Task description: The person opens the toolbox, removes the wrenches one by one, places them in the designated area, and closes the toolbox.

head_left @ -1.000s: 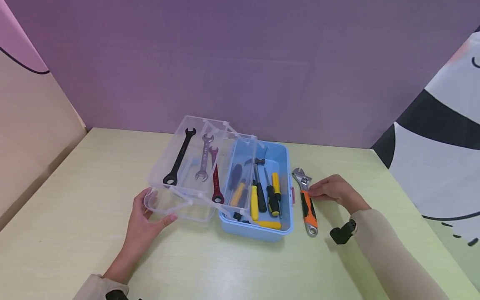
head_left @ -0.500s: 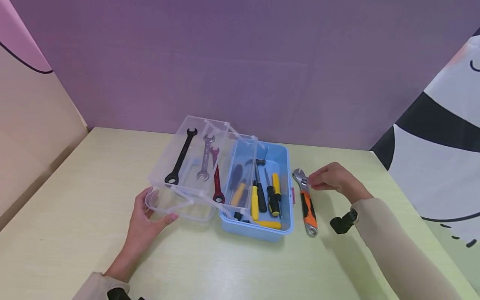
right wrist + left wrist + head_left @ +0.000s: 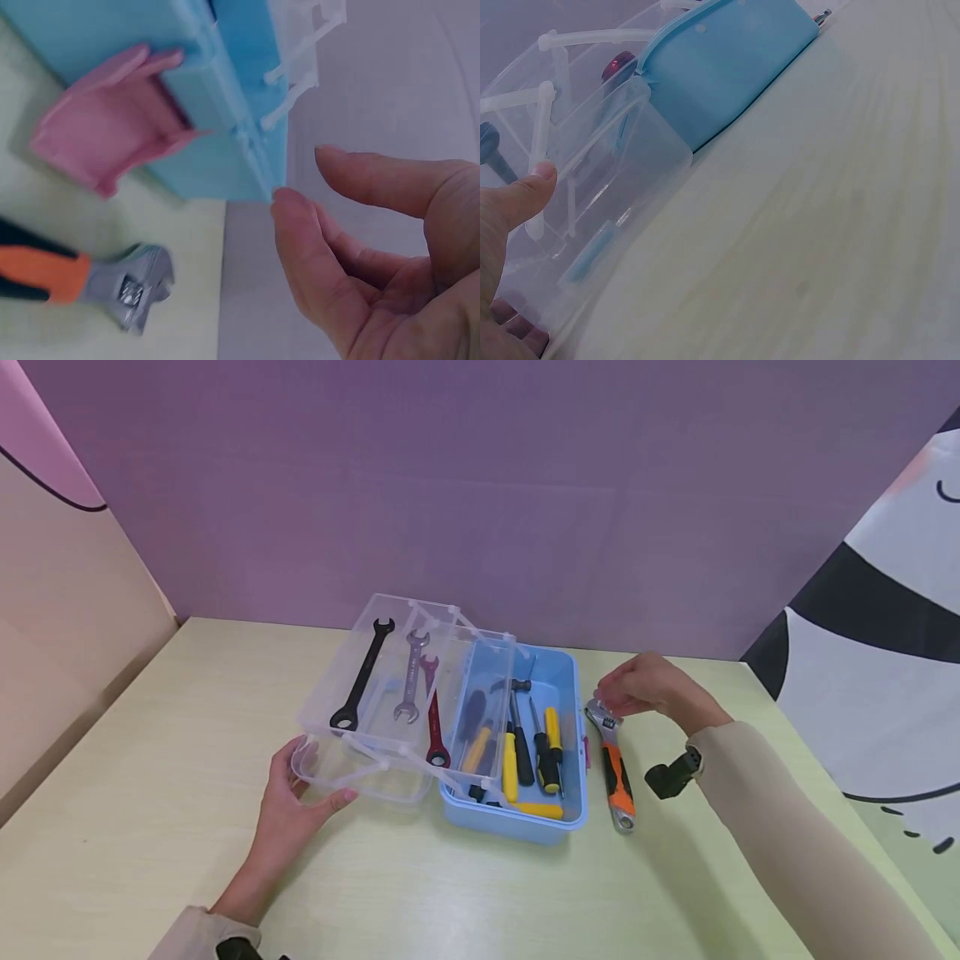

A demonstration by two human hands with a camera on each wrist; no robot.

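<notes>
**A hand over the wrench, a hand on the clear lid**

The right hand [image 3: 645, 689] hangs just above the silver head of the orange and black adjustable wrench [image 3: 615, 760]. Its fingers [image 3: 300, 255] are loosely bent and hold nothing. In the right wrist view there is a gap between the fingers and the wrench [image 3: 90, 281], so the hand is not touching it.

The wrench lies flat on the pale yellow-green table [image 3: 150, 793], just beside the right wall of the light blue plastic toolbox [image 3: 562, 677]. Its silver head points away from the person. A small pink latch [image 3: 112, 127] sticks out from the box wall near the wrench.

The left hand [image 3: 288, 802] holds the front edge of the clear plastic lid [image 3: 360, 777], which is folded open to the left of the box. The thumb [image 3: 525, 191] presses on the clear edge and the fingers curl under it.

A clear tray [image 3: 375, 677] stands raised above the lid. It carries a black spanner [image 3: 360, 675], a silver spanner [image 3: 408, 677] and a dark red spanner [image 3: 431, 714]. Yellow and black screwdrivers [image 3: 525, 752] lie inside the blue box.

The step in hand looks like a reach for the wrench. The next move probably calls for the fingers to come down and close around the handle or neck. The left hand should hold the lid firm so the box does not slide.
</notes>
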